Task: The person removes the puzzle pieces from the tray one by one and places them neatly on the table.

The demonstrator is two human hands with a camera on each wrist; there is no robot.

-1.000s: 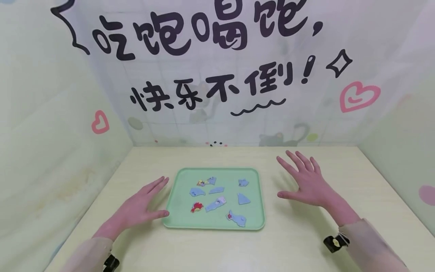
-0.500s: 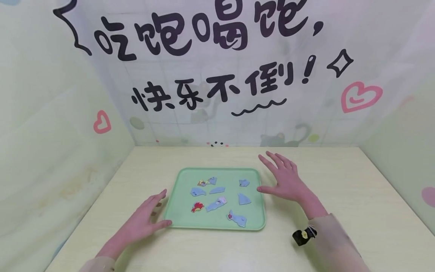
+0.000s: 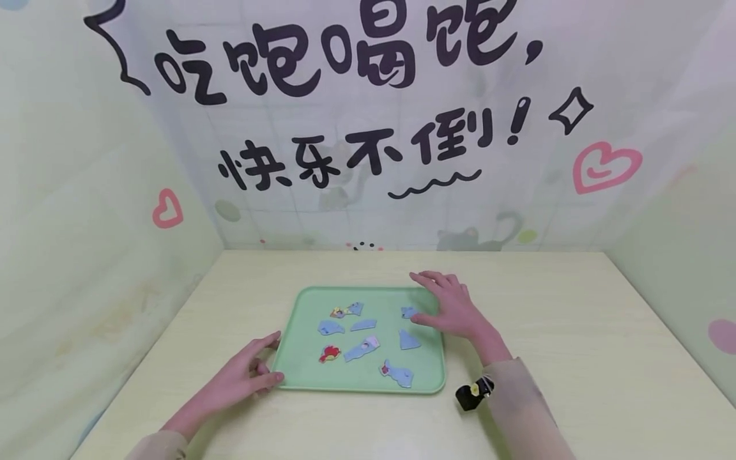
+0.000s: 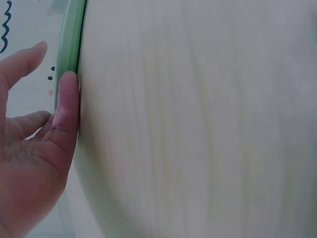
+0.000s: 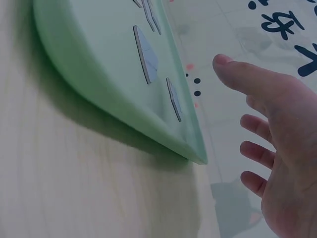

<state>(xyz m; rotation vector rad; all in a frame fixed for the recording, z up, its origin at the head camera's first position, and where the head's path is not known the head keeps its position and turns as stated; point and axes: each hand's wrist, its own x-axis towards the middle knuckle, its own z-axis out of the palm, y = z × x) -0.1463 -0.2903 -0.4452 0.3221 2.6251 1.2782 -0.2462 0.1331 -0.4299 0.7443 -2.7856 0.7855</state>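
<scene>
A green tray (image 3: 359, 389) lies on the table with several flat, irregular puzzle pieces on it. One is mainly red (image 3: 330, 354); the others are mostly blue, such as the long one with a pinkish end (image 3: 361, 349) and the three-cornered one (image 3: 409, 339). My left hand (image 3: 241, 374) is at the tray's left edge; in the left wrist view a digit (image 4: 68, 96) lies against the rim. My right hand (image 3: 451, 310) hovers over the tray's right side, fingers spread, its thumb partly covering a small blue piece (image 3: 407, 312). It holds nothing.
The light wooden table (image 3: 575, 332) reaches back to a white printed curtain (image 3: 356, 223) with black characters and pink hearts. Curtains also flank the table on the left and right. A black device (image 3: 474, 394) is strapped to the right wrist.
My right hand has swung left from beside the tray to above its right side. My left hand has moved lower and come up against the tray's left edge. The pieces look unmoved.
</scene>
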